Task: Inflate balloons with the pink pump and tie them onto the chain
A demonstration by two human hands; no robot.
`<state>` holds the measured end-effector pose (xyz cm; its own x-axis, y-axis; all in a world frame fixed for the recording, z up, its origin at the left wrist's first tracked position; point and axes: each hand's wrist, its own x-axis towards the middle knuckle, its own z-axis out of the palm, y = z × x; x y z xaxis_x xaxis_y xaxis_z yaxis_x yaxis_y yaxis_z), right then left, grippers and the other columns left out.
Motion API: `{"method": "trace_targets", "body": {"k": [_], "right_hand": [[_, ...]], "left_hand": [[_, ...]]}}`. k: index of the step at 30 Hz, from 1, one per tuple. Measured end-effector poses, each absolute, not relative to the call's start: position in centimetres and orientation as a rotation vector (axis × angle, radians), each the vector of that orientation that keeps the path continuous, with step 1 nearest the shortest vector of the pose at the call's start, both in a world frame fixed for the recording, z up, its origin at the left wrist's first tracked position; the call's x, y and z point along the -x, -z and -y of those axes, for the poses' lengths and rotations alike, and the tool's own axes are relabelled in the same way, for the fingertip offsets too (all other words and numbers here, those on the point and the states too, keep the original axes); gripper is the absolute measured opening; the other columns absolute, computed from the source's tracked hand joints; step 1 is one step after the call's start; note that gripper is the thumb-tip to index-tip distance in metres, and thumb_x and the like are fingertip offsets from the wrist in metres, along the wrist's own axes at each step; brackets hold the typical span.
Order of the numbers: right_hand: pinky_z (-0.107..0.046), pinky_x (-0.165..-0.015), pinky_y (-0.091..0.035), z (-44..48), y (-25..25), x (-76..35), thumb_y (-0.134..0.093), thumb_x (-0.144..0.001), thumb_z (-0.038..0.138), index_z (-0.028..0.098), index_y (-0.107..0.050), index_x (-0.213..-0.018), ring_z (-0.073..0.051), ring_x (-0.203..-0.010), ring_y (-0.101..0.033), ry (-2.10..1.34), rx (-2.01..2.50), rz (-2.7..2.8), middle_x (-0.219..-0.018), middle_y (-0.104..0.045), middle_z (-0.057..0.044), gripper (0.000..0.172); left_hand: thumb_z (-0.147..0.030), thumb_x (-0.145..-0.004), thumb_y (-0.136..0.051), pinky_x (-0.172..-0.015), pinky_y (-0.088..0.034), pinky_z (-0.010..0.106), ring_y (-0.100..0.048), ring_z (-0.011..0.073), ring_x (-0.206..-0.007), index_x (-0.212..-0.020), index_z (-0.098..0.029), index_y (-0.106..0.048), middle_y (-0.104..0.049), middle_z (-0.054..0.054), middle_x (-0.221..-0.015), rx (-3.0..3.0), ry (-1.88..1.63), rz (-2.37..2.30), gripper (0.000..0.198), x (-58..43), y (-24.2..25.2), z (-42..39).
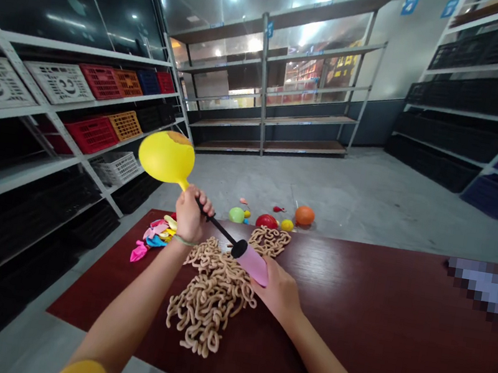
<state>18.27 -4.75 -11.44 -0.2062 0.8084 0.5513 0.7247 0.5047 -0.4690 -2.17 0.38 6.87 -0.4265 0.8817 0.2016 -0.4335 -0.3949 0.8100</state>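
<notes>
My left hand is closed around the black end of a balloon pump, where the neck of a yellow balloon meets it. The balloon is inflated and points up and to the left. From this hand the pump's black rod runs down to its pink barrel, and my right hand grips the barrel's lower end. The rod is drawn well out of the barrel. Beneath the pump lies a loose heap of tan, curled, worm-like pieces. Flat balloons in several colours lie left of my left hand.
The dark red-brown table carries a pixelated object at its right edge. Past its far edge, inflated balloons, one orange, rest on the floor. A left rack holds coloured crates; metal shelving stands at the back.
</notes>
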Motion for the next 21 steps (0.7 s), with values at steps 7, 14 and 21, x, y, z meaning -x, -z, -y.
{"method": "trace_targets", "body": {"k": [7, 14, 21], "right_hand": [[-0.034, -0.075, -0.050, 4.5, 11.8, -18.5, -0.064, -0.076, 0.026, 0.023, -0.052, -0.119, -0.024, -0.088, -0.067, -0.169, 1.360, 1.912, -0.104, -0.068, -0.007, 0.045], [-0.032, -0.073, -0.048, 4.7, 11.5, -18.8, -0.064, -0.077, 0.029, 0.023, -0.054, -0.116, -0.022, -0.086, -0.066, -0.099, 1.335, 2.018, -0.099, -0.069, -0.005, 0.041], [-0.034, -0.075, -0.049, 4.5, 11.8, -18.5, -0.064, -0.076, 0.027, 0.020, -0.056, -0.113, -0.023, -0.084, -0.066, -0.084, 1.256, 2.024, -0.097, -0.069, -0.008, 0.039]], "left_hand": [[-0.040, -0.086, -0.058, -0.036, -0.029, 0.020, -0.035, 0.0061, -0.036, -0.068, -0.021, -0.038, -0.037, -0.007, -0.052, -0.735, -1.936, -0.872, 0.033, -1.8, -3.8, -0.3], [-0.042, -0.087, -0.056, -0.038, -0.033, 0.021, -0.038, 0.0071, -0.037, -0.063, -0.020, -0.038, -0.038, -0.007, -0.050, -0.763, -1.853, -0.919, 0.037, -3.6, 0.7, 1.3], [-0.036, -0.084, -0.060, -0.037, -0.028, 0.020, -0.033, 0.0056, -0.038, -0.068, -0.021, -0.038, -0.035, -0.007, -0.054, -0.743, -1.982, -0.867, 0.032, 3.9, -6.3, 0.2]]}}
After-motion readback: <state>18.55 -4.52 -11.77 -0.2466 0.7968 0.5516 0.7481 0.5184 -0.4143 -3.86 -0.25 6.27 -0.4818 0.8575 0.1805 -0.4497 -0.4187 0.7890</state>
